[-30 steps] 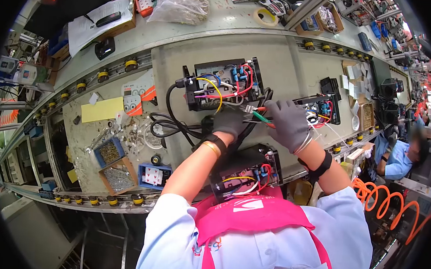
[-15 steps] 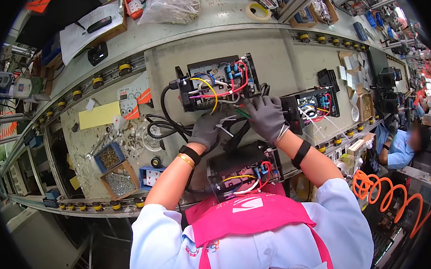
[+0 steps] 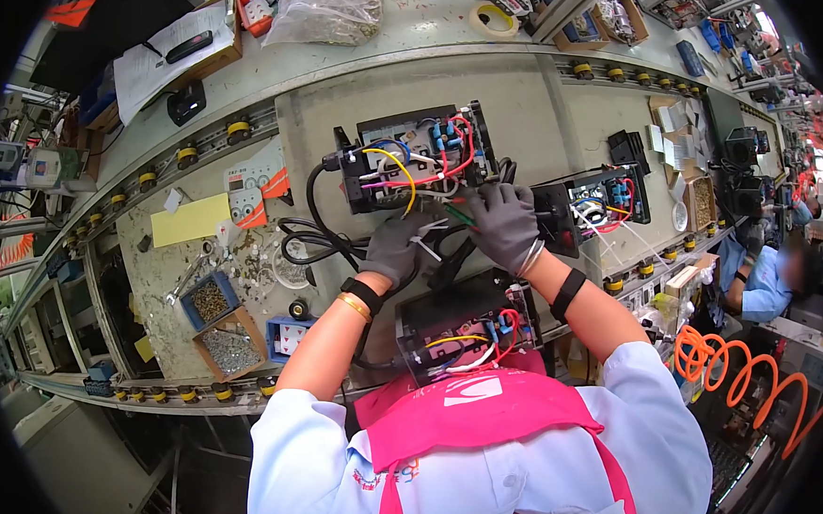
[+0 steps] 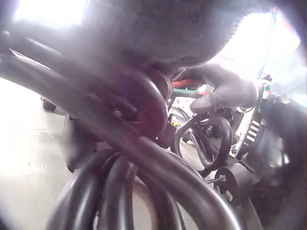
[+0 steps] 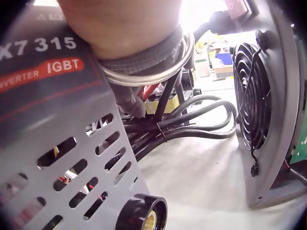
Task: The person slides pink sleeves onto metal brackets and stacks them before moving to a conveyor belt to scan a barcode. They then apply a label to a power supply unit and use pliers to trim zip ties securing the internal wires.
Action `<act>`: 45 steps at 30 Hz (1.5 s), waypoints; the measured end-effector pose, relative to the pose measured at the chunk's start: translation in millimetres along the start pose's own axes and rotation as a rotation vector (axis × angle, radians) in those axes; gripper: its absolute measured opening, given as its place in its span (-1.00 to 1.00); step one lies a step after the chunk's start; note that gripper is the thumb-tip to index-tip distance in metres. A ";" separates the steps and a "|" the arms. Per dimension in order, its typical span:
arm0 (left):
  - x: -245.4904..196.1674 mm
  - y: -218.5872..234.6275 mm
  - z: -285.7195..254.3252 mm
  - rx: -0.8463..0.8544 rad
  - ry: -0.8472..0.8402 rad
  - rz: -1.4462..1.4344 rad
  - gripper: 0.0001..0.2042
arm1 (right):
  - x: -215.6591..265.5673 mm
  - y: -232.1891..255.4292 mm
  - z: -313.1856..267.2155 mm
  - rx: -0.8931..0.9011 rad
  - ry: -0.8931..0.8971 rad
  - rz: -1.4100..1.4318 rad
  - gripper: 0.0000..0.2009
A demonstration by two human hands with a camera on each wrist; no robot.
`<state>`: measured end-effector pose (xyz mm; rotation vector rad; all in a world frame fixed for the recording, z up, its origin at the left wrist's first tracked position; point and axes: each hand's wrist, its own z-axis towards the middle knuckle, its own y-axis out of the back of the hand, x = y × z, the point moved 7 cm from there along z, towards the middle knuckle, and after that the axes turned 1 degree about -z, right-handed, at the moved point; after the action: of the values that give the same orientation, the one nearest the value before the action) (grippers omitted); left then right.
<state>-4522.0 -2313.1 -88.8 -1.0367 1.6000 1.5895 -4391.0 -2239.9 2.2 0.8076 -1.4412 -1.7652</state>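
Note:
Both hands wear grey gloves and work close together at the middle of the bench. My left hand grips a bundle of thick black cable, which loops out to the left. A white strip like a cable tie sticks out by its fingers. My right hand holds pliers with red and green handles, pointing toward the left hand; their tips are hidden. In the left wrist view, the handles run to the right hand's fingers. Just beyond the hands stands an opened inverter unit with coloured wires.
A second opened unit sits against the apron; a third stands to the right, with a vented grey panel near the right wrist. Screw boxes, a yellow sheet and rollers lie left.
The right hand has moved left with the pliers, toward the left hand, uncovering a black part on the right. White strips now show at the left fingers. The last half second shows little movement.

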 end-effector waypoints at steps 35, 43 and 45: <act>-9.6 7.6 8.9 0.009 0.154 -0.023 -0.86 | -3.5 -55.2 1.3 0.335 -0.024 0.046 -0.76; -9.4 -2.6 7.4 0.075 0.160 -0.039 -0.82 | 3.2 -52.1 -1.2 0.473 0.017 -0.073 -0.76; -9.3 5.0 -7.3 0.138 0.376 -0.153 -0.80 | 2.0 -39.5 0.3 0.436 0.009 -0.023 -0.77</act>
<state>-4521.4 -2319.8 -77.9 -1.4063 1.7945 1.2138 -4397.7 -2236.4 -36.6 1.0522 -1.8479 -1.4773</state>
